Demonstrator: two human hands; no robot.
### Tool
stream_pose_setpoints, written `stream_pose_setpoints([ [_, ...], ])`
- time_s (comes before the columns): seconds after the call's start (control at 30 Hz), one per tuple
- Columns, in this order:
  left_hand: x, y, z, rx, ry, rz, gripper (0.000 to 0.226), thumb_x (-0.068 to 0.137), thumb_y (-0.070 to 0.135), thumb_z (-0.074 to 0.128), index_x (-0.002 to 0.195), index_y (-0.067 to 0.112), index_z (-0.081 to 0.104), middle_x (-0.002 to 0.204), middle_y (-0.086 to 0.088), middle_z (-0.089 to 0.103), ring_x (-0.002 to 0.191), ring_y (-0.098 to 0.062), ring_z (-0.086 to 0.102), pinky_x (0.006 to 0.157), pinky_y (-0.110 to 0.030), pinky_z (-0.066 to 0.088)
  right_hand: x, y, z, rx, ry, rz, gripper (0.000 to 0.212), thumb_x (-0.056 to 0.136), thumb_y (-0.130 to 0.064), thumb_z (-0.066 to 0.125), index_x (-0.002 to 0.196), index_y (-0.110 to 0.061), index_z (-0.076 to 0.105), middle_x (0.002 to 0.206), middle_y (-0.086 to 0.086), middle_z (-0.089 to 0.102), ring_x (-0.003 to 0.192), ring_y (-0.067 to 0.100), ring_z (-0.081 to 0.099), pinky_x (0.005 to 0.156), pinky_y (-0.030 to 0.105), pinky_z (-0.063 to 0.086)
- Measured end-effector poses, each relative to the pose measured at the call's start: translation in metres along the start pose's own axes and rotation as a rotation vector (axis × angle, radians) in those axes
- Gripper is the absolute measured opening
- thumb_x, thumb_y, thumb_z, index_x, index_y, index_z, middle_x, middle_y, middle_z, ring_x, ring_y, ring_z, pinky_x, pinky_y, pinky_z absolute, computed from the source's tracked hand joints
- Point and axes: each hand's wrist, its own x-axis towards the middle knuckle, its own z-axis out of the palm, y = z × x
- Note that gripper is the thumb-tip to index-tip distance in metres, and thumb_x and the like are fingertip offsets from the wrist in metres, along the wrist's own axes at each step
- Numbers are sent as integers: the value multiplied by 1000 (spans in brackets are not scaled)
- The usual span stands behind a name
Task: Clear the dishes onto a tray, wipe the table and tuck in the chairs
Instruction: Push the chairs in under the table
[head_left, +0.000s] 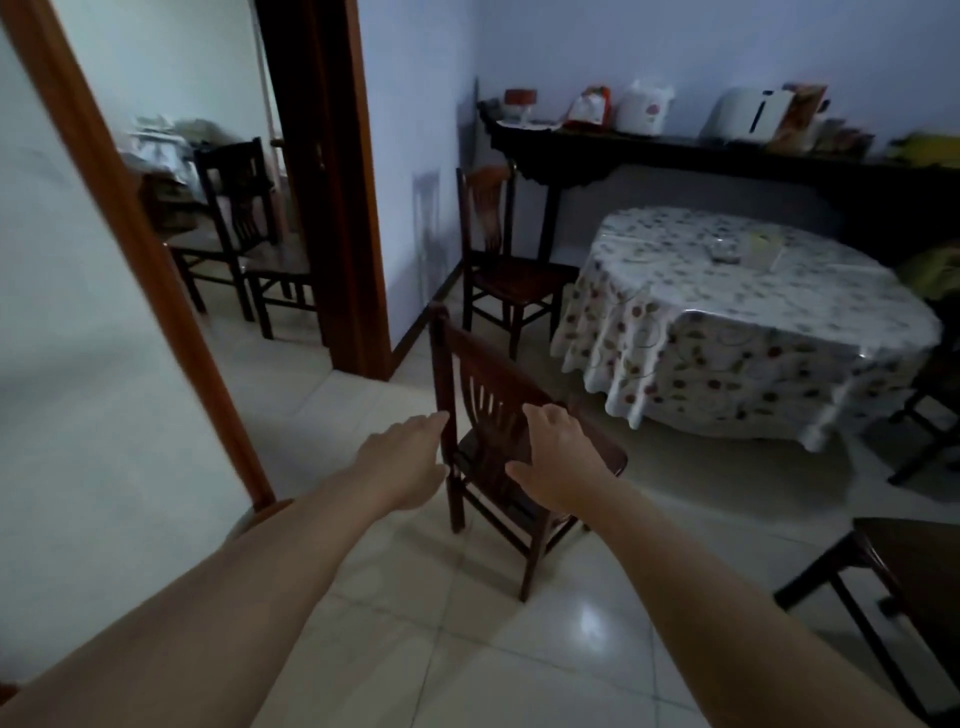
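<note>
A: Dark wood chair (488, 415) with a slatted back, standing on glossy pale floor tiles (467, 649), well apart from the round worktop (727, 322). Looks like the tucking-in stage to me.

B: Agreed. The floral cloth looks nearly bare, just a small item or two near the middle, too blurry to name. So the dishes seem mostly cleared; wiping I can't judge.

A: Hands?

B: Left hand (402, 462) is stretched flat by the back post, fingers straight, grasping nothing. Right hand (556, 457) is curled over the top rail.

A: Another chair (498, 260) by the wall isn't tucked either.
</note>
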Motion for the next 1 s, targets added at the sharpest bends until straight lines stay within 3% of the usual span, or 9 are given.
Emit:
stream_pose_setpoints([
  [0.27,119,8,7,39,11,32,69,88,30,57,145,24,20,149,-4,32,132,-24,37,102,-39,36,98,40,-3,52,9,56,83,83,-31,66,147,-14,15,146,13,26,134,32,27,110,43,29],
  [0.57,237,-24,3,123,-69,164,82,87,33,60,149,21,7,157,-6,9,141,-27,19,109,-45,29,194,38,25,47,6,121,95,79,-30,71,149,-16,8,147,11,25,135,30,27,110,39,29],
  [0.7,296,-43,-2,155,-93,330,85,84,35,63,148,19,10,156,-6,13,140,-27,20,109,-48,29,236,30,41,-46,62,231,97,78,-38,70,149,-18,8,145,8,31,134,28,30,110,40,26],
  [0.9,367,-74,0,212,-213,521,88,84,37,64,149,20,8,157,-4,8,144,-25,8,113,-52,11,281,19,68,-116,99,466,94,76,-42,71,147,-19,14,144,6,36,133,26,32,111,40,25],
  [1.0,392,-82,3,242,-238,600,83,82,39,63,147,19,16,153,-4,23,141,-24,17,112,-50,15,290,19,79,-102,79,562,86,78,-42,70,145,-21,20,143,6,37,133,27,32,110,42,27],
])
